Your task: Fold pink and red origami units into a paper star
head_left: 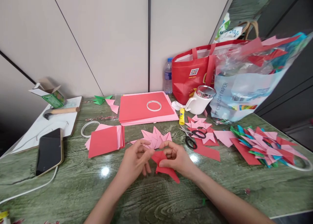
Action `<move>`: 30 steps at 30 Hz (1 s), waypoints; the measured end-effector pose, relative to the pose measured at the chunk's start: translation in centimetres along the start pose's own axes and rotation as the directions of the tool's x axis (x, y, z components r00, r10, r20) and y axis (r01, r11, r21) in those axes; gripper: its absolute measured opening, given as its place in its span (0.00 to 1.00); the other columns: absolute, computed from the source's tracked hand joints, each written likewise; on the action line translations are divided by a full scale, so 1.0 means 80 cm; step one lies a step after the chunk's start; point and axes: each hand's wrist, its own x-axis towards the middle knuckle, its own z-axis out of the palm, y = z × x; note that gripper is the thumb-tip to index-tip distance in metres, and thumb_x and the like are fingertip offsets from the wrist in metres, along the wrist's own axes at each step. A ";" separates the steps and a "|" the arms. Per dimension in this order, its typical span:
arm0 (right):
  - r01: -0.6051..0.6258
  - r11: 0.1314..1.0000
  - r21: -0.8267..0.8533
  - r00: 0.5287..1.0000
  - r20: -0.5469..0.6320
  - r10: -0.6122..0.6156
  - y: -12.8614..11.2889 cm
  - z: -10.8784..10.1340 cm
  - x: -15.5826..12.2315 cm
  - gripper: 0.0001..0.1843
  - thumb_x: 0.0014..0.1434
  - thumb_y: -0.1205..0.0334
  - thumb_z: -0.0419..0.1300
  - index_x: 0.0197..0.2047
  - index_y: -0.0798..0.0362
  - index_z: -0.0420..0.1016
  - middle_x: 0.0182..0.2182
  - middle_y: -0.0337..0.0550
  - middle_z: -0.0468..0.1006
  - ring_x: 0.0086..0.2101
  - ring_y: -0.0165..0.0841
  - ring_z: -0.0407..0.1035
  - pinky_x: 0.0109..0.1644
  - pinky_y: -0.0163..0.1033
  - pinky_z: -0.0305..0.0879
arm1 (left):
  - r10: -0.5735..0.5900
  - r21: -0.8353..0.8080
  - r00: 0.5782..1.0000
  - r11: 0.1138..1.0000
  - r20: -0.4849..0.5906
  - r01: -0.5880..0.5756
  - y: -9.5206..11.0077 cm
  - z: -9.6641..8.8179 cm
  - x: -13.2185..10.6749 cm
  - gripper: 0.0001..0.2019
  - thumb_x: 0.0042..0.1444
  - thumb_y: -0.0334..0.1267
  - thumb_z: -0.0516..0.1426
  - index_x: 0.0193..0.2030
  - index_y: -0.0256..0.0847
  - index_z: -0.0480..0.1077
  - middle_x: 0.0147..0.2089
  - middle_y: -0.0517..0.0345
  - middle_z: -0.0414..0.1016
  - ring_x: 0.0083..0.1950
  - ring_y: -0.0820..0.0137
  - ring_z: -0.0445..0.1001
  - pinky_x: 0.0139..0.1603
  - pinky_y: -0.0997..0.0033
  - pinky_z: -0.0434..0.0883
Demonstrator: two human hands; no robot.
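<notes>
A folded piece of red paper (168, 172) with pointed ends is held between the thumb and fingers of my right hand (174, 157), just above the table. My left hand (138, 157) is beside its left edge, thumb and forefinger near the upper corner; whether they pinch the paper is hard to make out. Right behind my hands lie folded pink paper pieces (154, 137) with points sticking up. To the left sits a stack of red and pink paper squares (104, 141). Black-handled scissors (192, 139) rest to the right.
Large red and pink sheets (137, 106) carry a tape roll (154, 106) at the back. A glue stick (181, 116), white mug (200, 100), red bag (190, 74) and plastic paper bag (234, 93) stand right. A colourful folded-paper pile (264, 145), phone (49, 152) and hammer (61, 111) lie outward.
</notes>
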 end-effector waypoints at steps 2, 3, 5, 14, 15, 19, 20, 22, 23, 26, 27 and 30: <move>0.018 0.999 -0.049 1.000 -0.015 -0.019 0.002 0.003 0.000 0.25 0.39 0.61 0.72 0.37 0.54 0.63 0.18 0.28 0.70 0.17 0.20 0.60 0.22 0.25 0.54 | -0.027 0.002 0.999 1.000 0.034 0.027 0.002 -0.001 0.000 0.14 0.46 0.43 0.59 0.37 0.38 0.64 0.21 0.67 0.68 0.12 0.75 0.67 0.09 0.81 0.59; 0.027 0.997 -0.076 0.999 -0.021 -0.028 0.003 0.005 -0.001 0.24 0.41 0.60 0.71 0.36 0.54 0.62 0.17 0.26 0.68 0.17 0.19 0.58 0.21 0.25 0.52 | -0.039 0.003 0.999 0.999 0.028 0.039 0.003 0.000 0.000 0.13 0.46 0.42 0.59 0.35 0.38 0.64 0.20 0.67 0.68 0.12 0.76 0.66 0.09 0.81 0.59; 0.030 0.995 -0.094 0.999 -0.018 -0.032 0.004 0.009 -0.002 0.21 0.45 0.57 0.68 0.36 0.53 0.61 0.18 0.26 0.66 0.17 0.20 0.58 0.21 0.26 0.52 | -0.050 0.023 0.999 0.998 -0.008 0.050 0.004 -0.003 -0.003 0.10 0.46 0.41 0.59 0.31 0.38 0.64 0.19 0.67 0.67 0.13 0.76 0.67 0.10 0.80 0.61; 0.048 0.976 -0.212 0.998 -0.027 -0.055 0.022 0.022 -0.003 0.12 0.53 0.54 0.61 0.31 0.55 0.69 0.22 0.35 0.69 0.21 0.24 0.64 0.23 0.30 0.61 | -0.154 0.139 0.988 0.978 -0.035 0.157 -0.015 -0.055 -0.013 0.10 0.42 0.41 0.60 0.26 0.38 0.63 0.16 0.67 0.66 0.14 0.76 0.67 0.13 0.79 0.63; 0.094 0.963 -0.253 0.994 -0.021 -0.103 0.025 0.023 -0.003 0.10 0.55 0.56 0.60 0.32 0.55 0.71 0.25 0.37 0.70 0.22 0.24 0.65 0.25 0.31 0.62 | -0.162 0.144 0.986 0.976 -0.033 0.165 -0.020 -0.060 -0.014 0.11 0.42 0.41 0.60 0.26 0.38 0.62 0.15 0.67 0.66 0.13 0.77 0.66 0.13 0.79 0.63; 0.285 0.827 -0.486 0.954 0.062 -0.292 0.029 0.027 -0.007 0.06 0.57 0.63 0.58 0.34 0.53 0.75 0.31 0.42 0.73 0.25 0.27 0.67 0.29 0.33 0.65 | -0.200 0.186 0.979 0.964 0.043 0.189 -0.035 -0.079 -0.017 0.12 0.42 0.43 0.60 0.26 0.38 0.63 0.13 0.68 0.65 0.14 0.76 0.67 0.13 0.79 0.63; 0.329 0.774 -0.541 0.937 0.084 -0.340 0.029 0.029 -0.008 0.05 0.57 0.65 0.58 0.35 0.53 0.76 0.31 0.42 0.74 0.28 0.28 0.69 0.32 0.34 0.66 | -0.206 0.193 0.977 0.962 0.059 0.192 -0.037 -0.084 -0.017 0.12 0.43 0.43 0.60 0.27 0.38 0.63 0.14 0.68 0.66 0.14 0.75 0.67 0.13 0.79 0.63; 0.420 0.652 -0.631 0.886 0.130 -0.445 0.029 0.031 -0.010 0.06 0.57 0.67 0.58 0.38 0.52 0.76 0.34 0.45 0.74 0.35 0.31 0.70 0.37 0.36 0.67 | -0.211 0.202 0.975 0.960 0.066 0.194 -0.040 -0.093 -0.016 0.13 0.43 0.44 0.60 0.28 0.38 0.64 0.15 0.67 0.67 0.15 0.75 0.68 0.14 0.78 0.65; 0.463 0.588 -0.664 0.855 0.158 -0.495 0.029 0.031 -0.010 0.08 0.58 0.68 0.57 0.40 0.52 0.76 0.36 0.46 0.74 0.37 0.32 0.70 0.39 0.37 0.68 | -0.211 0.203 0.975 0.960 0.065 0.194 -0.039 -0.098 -0.014 0.13 0.43 0.44 0.60 0.28 0.38 0.64 0.16 0.67 0.67 0.16 0.75 0.68 0.14 0.78 0.65; 0.556 0.404 -0.726 0.765 0.257 -0.591 0.026 0.033 -0.008 0.11 0.60 0.70 0.53 0.43 0.52 0.74 0.38 0.48 0.72 0.37 0.31 0.70 0.38 0.35 0.69 | -0.206 0.201 0.976 0.961 0.066 0.189 -0.035 -0.107 -0.008 0.14 0.42 0.45 0.61 0.28 0.38 0.64 0.17 0.67 0.67 0.16 0.74 0.69 0.15 0.77 0.66; 0.575 0.349 -0.740 0.742 0.292 -0.603 0.025 0.033 -0.006 0.12 0.61 0.70 0.52 0.44 0.52 0.73 0.38 0.48 0.72 0.36 0.31 0.70 0.37 0.34 0.69 | -0.206 0.199 0.976 0.962 0.069 0.188 -0.032 -0.109 -0.006 0.14 0.42 0.45 0.61 0.28 0.38 0.64 0.17 0.67 0.68 0.17 0.74 0.69 0.16 0.76 0.67; 0.589 0.219 -0.778 0.708 0.366 -0.603 0.021 0.029 0.000 0.12 0.62 0.72 0.50 0.44 0.53 0.72 0.36 0.47 0.72 0.34 0.31 0.69 0.34 0.33 0.68 | -0.220 0.190 0.972 0.961 0.087 0.201 -0.025 -0.112 -0.001 0.14 0.41 0.43 0.62 0.30 0.38 0.65 0.18 0.65 0.69 0.19 0.74 0.70 0.20 0.73 0.70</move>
